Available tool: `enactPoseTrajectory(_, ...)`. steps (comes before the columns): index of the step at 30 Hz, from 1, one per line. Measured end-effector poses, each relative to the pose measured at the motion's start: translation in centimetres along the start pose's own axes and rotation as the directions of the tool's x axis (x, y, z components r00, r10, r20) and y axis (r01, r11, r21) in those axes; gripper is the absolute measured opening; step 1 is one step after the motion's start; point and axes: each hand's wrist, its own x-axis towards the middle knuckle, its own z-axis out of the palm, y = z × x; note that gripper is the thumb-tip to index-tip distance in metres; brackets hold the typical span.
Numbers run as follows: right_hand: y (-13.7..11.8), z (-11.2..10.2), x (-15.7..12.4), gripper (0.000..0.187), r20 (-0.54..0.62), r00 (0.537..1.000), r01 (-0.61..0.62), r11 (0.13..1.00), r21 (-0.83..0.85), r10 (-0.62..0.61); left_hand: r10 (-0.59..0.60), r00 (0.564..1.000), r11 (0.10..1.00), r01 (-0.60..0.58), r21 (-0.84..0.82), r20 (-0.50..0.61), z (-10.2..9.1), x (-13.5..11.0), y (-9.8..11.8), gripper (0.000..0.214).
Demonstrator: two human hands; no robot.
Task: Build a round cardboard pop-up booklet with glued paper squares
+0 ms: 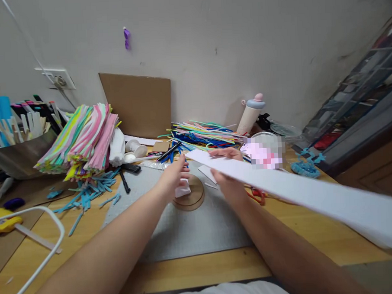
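Note:
My right hand [229, 173] grips the far end of a long white foam board strip [315, 193] that runs toward the lower right corner of the view. My left hand [174, 175] holds a small white block [182, 190] just over a round cardboard disc [191, 198]. The disc lies on a grey mat [186, 229] in the middle of the wooden table [320, 237]. Small white offcuts [206, 172] lie on the mat between my hands.
Stacks of coloured pipe cleaners [81, 139] sit at the left, with more [202, 136] behind the mat. Cut blue pieces [87, 195] litter the table. A cardboard sheet [137, 104] leans on the wall beside a bottle [250, 113]. A yellow glue gun [4, 220] lies far left.

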Motion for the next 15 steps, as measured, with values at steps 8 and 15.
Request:
enactPoseTrajectory(8,0.4,-3.1,0.3,0.050,-0.333,0.942,0.167,0.919,0.358,-0.042,0.213,0.961,0.485,-0.260,0.835,0.176,-3.3,1.1,-2.9,0.065)
enactPoseTrajectory(15,0.7,-3.5,0.3,0.049,-0.083,0.995,0.096,0.808,0.582,-0.059,0.236,0.934,0.266,-0.328,0.907,0.268,-2.5,2.3,-3.4,0.036)
